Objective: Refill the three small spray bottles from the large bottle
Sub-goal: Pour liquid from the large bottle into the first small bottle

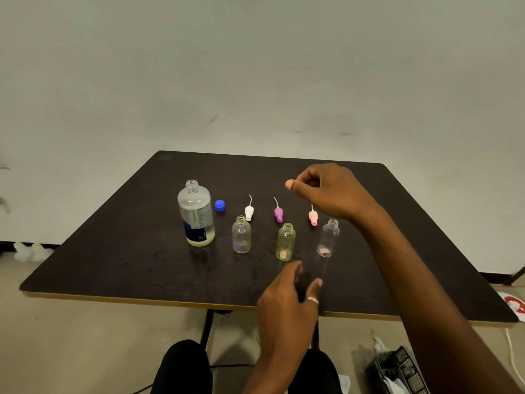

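Note:
The large clear bottle [196, 216] stands uncapped at the left of the dark table [113, 251], its blue cap [220, 205] beside it. Three small bottles stand open in a row: the left one [241, 235], the middle yellowish one [285, 242], the right clear one [328, 238]. Behind them lie a white sprayer [249, 212], a purple sprayer [278, 214] and a pink sprayer [313, 217]. My right hand [329, 190] hovers above the pink sprayer, fingers curled, holding nothing visible. My left hand [289, 302] floats near the table's front, fingers apart, just short of the middle bottle.
A black basket [403, 371] with paper sits on the floor at the lower right. A red and white object [514, 305] lies by the table's right corner. White items [28, 251] rest on the floor at left. My knees show under the table's front edge.

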